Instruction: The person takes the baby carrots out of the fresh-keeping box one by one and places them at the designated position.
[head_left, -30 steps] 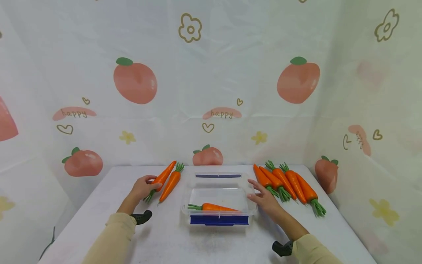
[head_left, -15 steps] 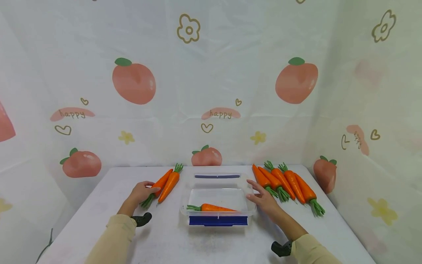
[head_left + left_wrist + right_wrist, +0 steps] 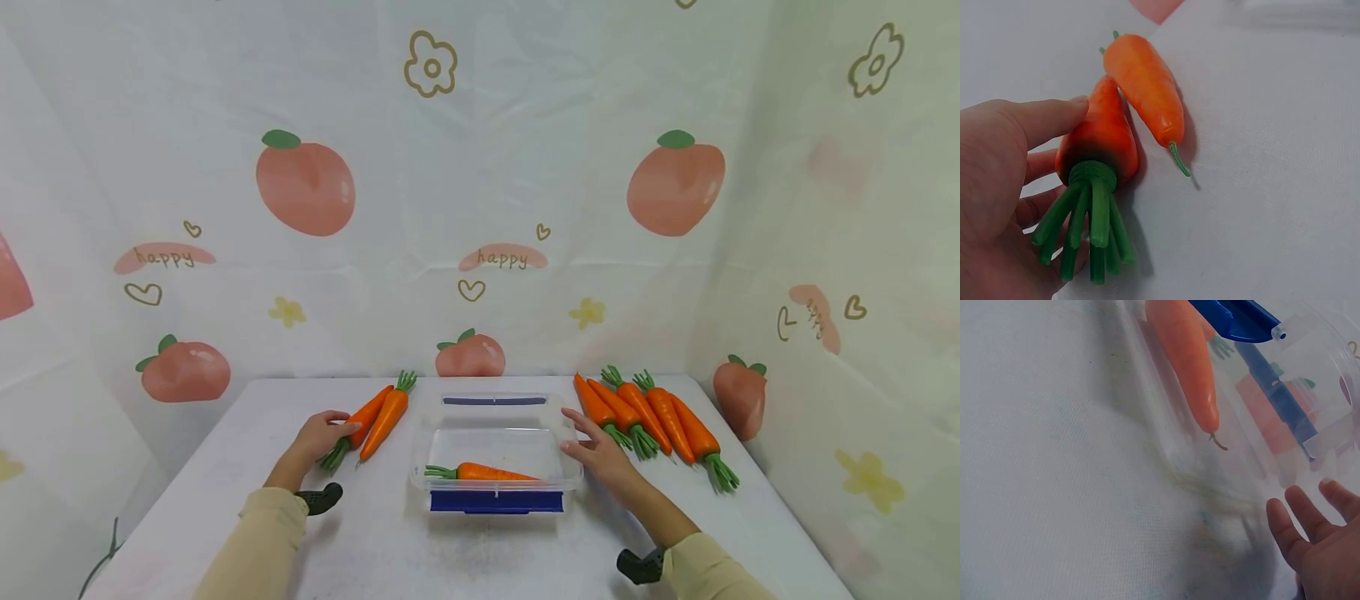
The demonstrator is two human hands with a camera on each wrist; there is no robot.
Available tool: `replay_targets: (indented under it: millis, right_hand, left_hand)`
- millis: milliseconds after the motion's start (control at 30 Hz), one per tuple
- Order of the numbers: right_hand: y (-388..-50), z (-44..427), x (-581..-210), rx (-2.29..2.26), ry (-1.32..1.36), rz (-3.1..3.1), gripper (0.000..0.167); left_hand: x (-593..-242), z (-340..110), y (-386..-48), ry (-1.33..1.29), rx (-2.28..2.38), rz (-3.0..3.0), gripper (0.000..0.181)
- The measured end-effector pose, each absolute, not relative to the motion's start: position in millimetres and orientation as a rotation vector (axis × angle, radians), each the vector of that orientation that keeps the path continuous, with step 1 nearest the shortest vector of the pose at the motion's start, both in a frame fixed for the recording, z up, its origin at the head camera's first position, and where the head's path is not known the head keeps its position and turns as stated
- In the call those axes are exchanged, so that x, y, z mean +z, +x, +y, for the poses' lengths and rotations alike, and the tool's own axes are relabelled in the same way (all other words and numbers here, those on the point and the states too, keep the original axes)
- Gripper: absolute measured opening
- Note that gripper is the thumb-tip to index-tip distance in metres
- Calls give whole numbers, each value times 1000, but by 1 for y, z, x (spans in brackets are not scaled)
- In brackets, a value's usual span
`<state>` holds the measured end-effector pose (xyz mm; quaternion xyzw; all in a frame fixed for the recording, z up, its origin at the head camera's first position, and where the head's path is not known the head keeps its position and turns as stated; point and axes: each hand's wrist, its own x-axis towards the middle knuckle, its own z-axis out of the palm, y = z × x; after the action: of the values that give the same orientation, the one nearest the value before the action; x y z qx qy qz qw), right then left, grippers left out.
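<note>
My left hand (image 3: 318, 437) holds an orange carrot (image 3: 1100, 140) with green stalks, thumb on one side and fingers on the other. This carrot lies on the table, its narrow end close against a second carrot (image 3: 386, 425) pointing the opposite way. At the middle stands a clear plastic box (image 3: 422, 479) with blue latches (image 3: 497, 502); one carrot (image 3: 491, 472) lies inside along its near side. My right hand (image 3: 606, 454) is at the box's right side with fingers spread, holding nothing. Whether its fingertips touch the wall, I cannot tell.
Several carrots (image 3: 663, 412) lie side by side on the right of the white table (image 3: 480, 558), some with stalks toward me, some away. A printed cloth (image 3: 480, 167) hangs along the back and sides.
My left hand has lowered its carrot and drawn it slightly toward me, down beside the second one. Over the last half second it barely moves. My right hand stays by the box.
</note>
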<state>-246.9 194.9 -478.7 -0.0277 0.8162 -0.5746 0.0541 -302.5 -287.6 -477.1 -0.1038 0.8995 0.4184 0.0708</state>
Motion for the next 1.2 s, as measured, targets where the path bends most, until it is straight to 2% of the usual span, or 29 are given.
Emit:
replay_targets:
  millis: [267, 400, 667, 900, 1200]
  right_hand:
    - [-246, 194, -477, -1748, -78, 2477, 63]
    - [-245, 194, -477, -1743, -76, 2482, 63]
    - [-247, 195, -478, -1752, -88, 2472, 63]
    - [-247, 196, -479, -1755, -85, 2466, 64]
    - [-248, 197, -480, -1764, -104, 2460, 64]
  left_hand:
    - [-469, -286, -302, -322, 1293, 2776, 58]
    - [-458, -279, -305, -377, 1326, 2837, 51]
    - [-430, -254, -312, -288, 1415, 2837, 45]
    - [-408, -225, -314, -31, 1532, 2734, 41]
    - [-387, -174, -313, 407, 1408, 2693, 36]
